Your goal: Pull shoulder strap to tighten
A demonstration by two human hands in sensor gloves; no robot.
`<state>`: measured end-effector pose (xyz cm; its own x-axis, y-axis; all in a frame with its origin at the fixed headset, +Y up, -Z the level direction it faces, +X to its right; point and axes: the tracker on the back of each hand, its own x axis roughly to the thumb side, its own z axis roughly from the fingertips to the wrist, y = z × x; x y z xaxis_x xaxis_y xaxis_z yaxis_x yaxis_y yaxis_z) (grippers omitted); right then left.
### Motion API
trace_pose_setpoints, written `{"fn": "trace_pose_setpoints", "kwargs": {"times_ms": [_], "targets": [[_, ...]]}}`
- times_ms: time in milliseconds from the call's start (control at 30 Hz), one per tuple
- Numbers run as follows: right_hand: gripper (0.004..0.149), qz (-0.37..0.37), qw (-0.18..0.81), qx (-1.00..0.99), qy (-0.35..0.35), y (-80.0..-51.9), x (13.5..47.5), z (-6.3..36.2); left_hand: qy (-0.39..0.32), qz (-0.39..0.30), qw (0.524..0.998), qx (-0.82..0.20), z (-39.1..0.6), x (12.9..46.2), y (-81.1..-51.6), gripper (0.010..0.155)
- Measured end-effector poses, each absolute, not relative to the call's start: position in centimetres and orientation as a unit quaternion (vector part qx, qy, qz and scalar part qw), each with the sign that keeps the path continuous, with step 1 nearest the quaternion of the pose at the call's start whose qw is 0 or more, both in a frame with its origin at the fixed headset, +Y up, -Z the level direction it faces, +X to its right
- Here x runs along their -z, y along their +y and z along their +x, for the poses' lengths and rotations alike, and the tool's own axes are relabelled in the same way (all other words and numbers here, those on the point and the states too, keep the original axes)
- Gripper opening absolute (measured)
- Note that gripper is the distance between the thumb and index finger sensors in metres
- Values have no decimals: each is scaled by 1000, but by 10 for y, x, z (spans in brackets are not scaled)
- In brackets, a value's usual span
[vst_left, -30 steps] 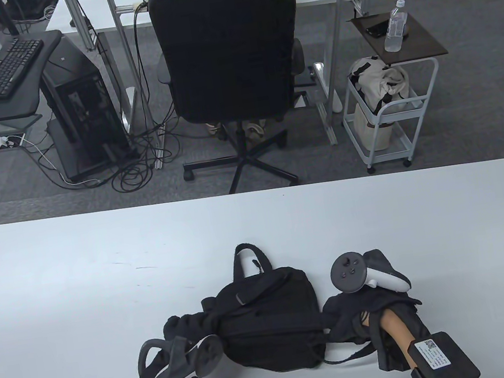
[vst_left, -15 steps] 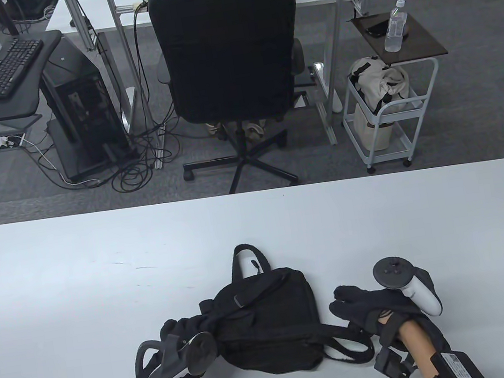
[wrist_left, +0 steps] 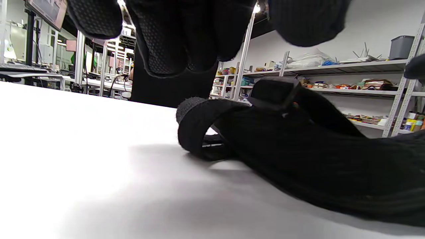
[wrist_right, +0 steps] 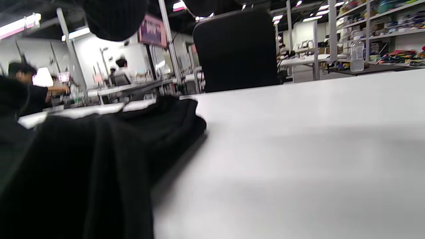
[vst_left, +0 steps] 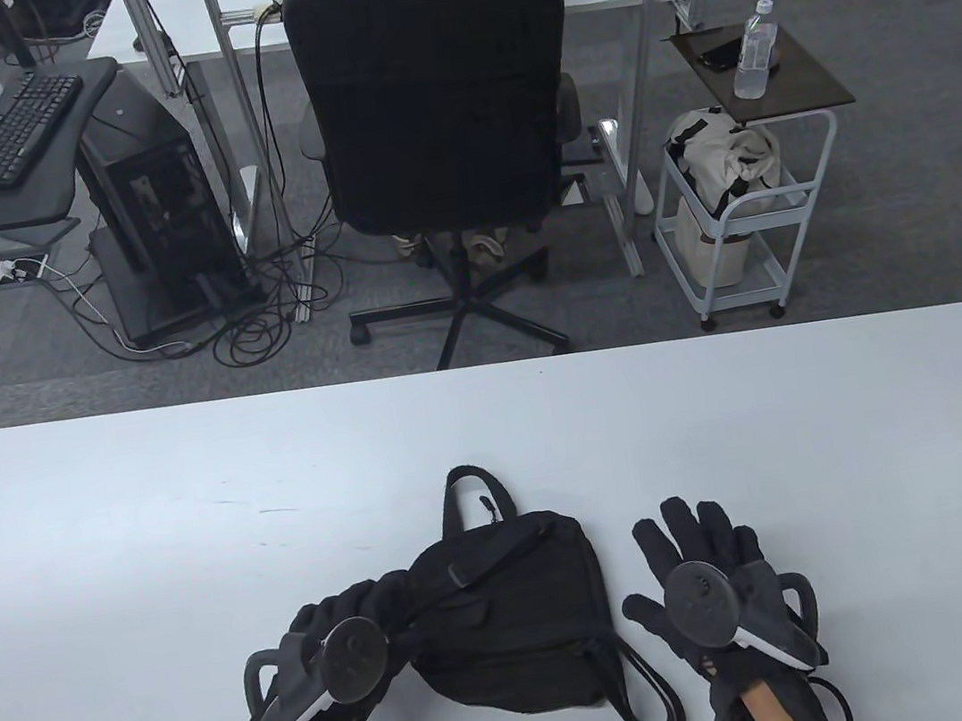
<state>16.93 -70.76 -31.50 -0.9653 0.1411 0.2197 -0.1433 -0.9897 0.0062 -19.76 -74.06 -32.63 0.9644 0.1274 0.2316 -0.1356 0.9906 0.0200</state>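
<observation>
A black bag [vst_left: 519, 617] lies on the white table [vst_left: 111, 542] near the front edge, its top handle [vst_left: 471, 490] pointing away. A shoulder strap with a buckle [vst_left: 459, 573] crosses its top, and a strap loop [vst_left: 644, 697] lies loose at its lower right corner. My left hand [vst_left: 350, 604] lies with fingers stretched along the bag's upper left edge; in the left wrist view its fingers [wrist_left: 172, 39] hang open above the bag [wrist_left: 315, 159]. My right hand [vst_left: 693, 541] lies flat on the table right of the bag, fingers spread, holding nothing.
Beyond the table's far edge stand a black office chair [vst_left: 437, 96], a white trolley [vst_left: 738, 205] and a computer tower [vst_left: 150, 202]. The right wrist view shows the bag [wrist_right: 99, 159], blurred, at its left.
My right hand has let go of the strap, moved right and spread flat on the table. The strap loop now lies slack by the bag. My left hand has stretched its fingers over the bag's edge.
</observation>
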Motion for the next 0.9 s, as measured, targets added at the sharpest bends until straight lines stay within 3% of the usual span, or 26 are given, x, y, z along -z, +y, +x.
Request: {"fn": "trace_pose_setpoints", "kwargs": {"times_ms": [167, 433, 700, 900], "targets": [[75, 111, 99, -989, -11, -710, 311, 176, -93, 27, 995, -29, -176, 335, -725, 68], [73, 118, 112, -987, -6, -709, 308, 183, -109, -42, 989, 88, -107, 375, -701, 68], [71, 122, 127, -984, 3, -710, 309, 186, -97, -153, 970, 162, -70, 409, -736, 75], [69, 129, 129, -983, 9, -710, 309, 185, -90, -125, 965, 210, -64, 416, -759, 66]]}}
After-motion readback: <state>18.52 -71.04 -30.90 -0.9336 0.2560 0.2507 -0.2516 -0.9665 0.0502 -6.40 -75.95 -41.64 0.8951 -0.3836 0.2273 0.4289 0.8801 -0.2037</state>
